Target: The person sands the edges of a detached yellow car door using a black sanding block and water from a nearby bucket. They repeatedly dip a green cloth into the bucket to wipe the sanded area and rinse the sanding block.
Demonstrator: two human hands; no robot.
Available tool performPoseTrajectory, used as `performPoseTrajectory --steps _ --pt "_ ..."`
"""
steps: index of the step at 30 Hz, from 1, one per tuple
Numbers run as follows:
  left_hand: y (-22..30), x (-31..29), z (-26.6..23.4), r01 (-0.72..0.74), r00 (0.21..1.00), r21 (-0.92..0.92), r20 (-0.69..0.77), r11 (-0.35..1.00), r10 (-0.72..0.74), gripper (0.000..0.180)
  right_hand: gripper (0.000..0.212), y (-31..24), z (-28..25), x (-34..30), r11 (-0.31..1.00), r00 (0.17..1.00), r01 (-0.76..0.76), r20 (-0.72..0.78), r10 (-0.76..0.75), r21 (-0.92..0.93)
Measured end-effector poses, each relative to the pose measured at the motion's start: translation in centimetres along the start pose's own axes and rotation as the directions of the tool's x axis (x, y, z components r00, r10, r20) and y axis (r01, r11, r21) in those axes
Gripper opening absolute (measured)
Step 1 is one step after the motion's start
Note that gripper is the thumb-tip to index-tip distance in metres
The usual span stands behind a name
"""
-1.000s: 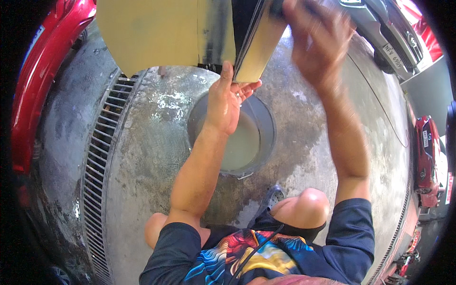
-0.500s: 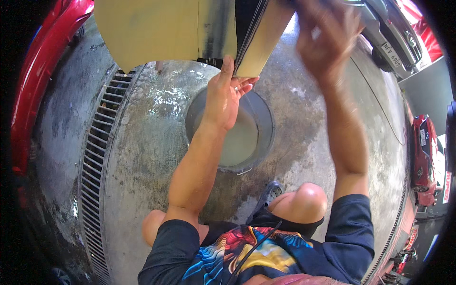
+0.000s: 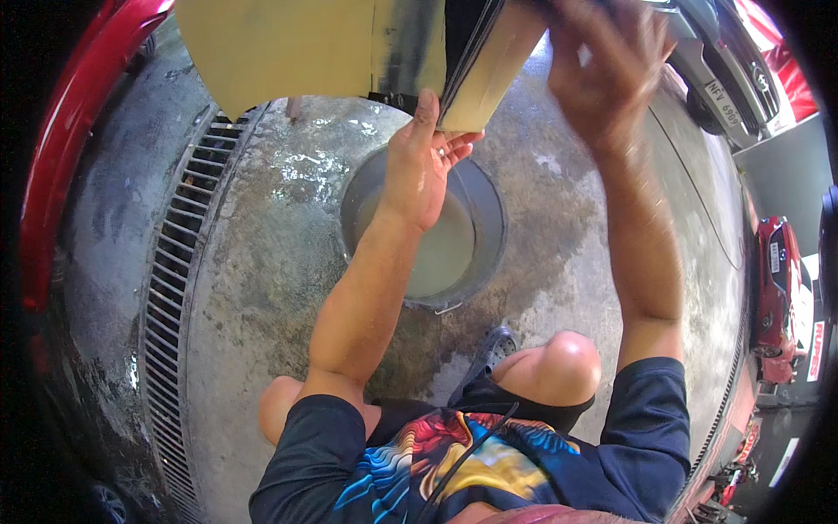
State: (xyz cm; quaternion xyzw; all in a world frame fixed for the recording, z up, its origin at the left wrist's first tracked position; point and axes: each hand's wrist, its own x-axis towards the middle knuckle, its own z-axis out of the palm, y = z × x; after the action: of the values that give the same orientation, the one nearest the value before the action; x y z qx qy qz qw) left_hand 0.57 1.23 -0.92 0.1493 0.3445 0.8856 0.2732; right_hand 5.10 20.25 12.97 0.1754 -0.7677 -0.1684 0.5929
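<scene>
At the top hangs a large pale yellow panel (image 3: pixel 288 48), with a rounded lower left side, a smudged dark strip and a black band by its narrower right face (image 3: pixel 502 61). My left hand (image 3: pixel 419 166) holds the panel's bottom corner, thumb up along the front and fingers curled beneath. My right hand (image 3: pixel 607 74) is at the panel's upper right, smeared by motion; whether it holds anything cannot be made out. Below my left hand, a grey bucket (image 3: pixel 491 227) of cloudy water stands on the floor, partly covered by my forearm.
A slatted metal drain grate (image 3: pixel 166 306) runs along the wet concrete floor (image 3: pixel 279 262) on the left. Beside it is a red car (image 3: pixel 52 175). A dark grey vehicle (image 3: pixel 720 79) stands at the upper right, a red car (image 3: pixel 775 297) farther down. My bent knee (image 3: pixel 572 362) is near the bucket.
My left hand and the panel's lower corner have shifted slightly up and to the right. My right hand is blurred in both frames, staying by the panel's right side.
</scene>
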Motion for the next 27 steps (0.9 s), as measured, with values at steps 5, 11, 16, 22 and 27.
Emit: performPoseTrajectory --steps 5,11,16,22,27 --pt "0.3 -0.1 0.2 0.041 0.999 -0.026 -0.030 0.999 -0.042 0.066 0.049 -4.7 1.9 -3.0 0.990 0.989 -0.126 -0.075 0.131 0.065" --pt "0.6 0.2 -0.1 0.020 1.000 -0.038 0.002 0.999 -0.020 0.065 0.051 -6.6 0.2 -4.7 0.980 0.999 -0.021 0.049 0.012 0.200" --pt "0.1 -0.1 -0.3 0.034 0.999 -0.008 0.012 0.999 -0.034 0.067 0.056 0.1 1.4 2.0 0.997 0.978 0.007 -0.207 0.008 0.072" --pt "0.7 0.1 -0.1 0.036 0.999 -0.003 -0.009 0.999 -0.036 0.068 0.062 -8.8 1.0 -7.4 0.986 0.998 -0.057 0.047 0.050 0.154" --pt "0.4 -0.2 -0.1 0.051 0.999 0.017 -0.005 0.999 -0.051 0.069 0.049 -2.4 0.1 -2.8 0.996 0.992 -0.081 0.096 0.084 -0.032"
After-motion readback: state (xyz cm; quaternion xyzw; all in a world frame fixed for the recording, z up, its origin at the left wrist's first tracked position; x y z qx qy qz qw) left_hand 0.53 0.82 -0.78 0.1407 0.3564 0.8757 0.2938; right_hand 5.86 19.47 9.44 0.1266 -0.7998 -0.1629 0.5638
